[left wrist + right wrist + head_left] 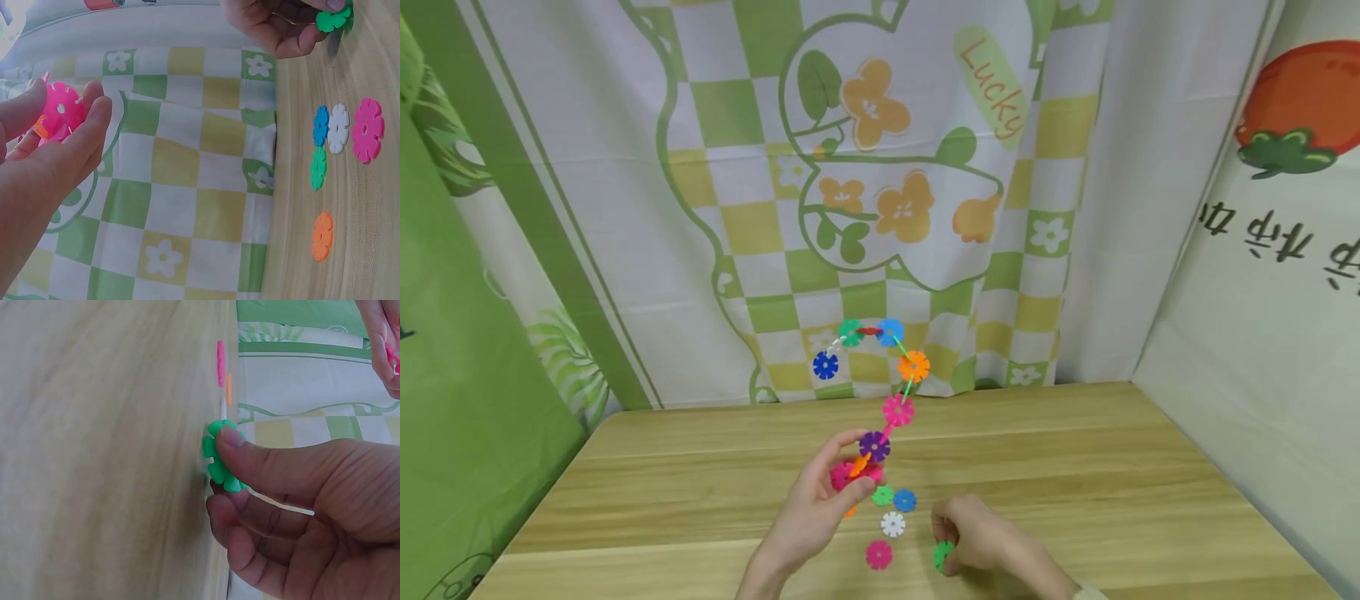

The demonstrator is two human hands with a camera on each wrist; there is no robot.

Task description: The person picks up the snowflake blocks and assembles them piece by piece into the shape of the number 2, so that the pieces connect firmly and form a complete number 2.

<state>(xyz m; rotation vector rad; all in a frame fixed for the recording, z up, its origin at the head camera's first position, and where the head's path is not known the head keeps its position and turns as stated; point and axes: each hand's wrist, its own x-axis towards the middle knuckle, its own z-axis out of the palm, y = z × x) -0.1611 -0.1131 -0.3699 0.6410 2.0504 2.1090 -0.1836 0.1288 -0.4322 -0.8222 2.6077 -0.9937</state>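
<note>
My left hand (pixel 808 510) holds a curved chain of interlocking plastic flower discs (pixel 898 409) upright, its thumb and fingers around the pink discs (pixel 65 106) at the lower end. Purple, pink, orange, blue and green discs follow upward, and the arc bends left to a dark blue disc (pixel 825 365) at its tip. Low over the table, my right hand (pixel 981 532) pinches a green flower disc (pixel 217 464) between thumb and fingers. This disc stands on edge, close to the wood. Part of the chain's lower end is hidden by the left hand.
Loose discs lie on the wooden table (pixel 1090 467) between the hands: pink (pixel 879 554), white (pixel 892 524), blue (pixel 905 500), green (pixel 883 495) and orange (pixel 322 236). A patterned curtain (pixel 752 275) hangs behind the table, with printed cloth at both sides.
</note>
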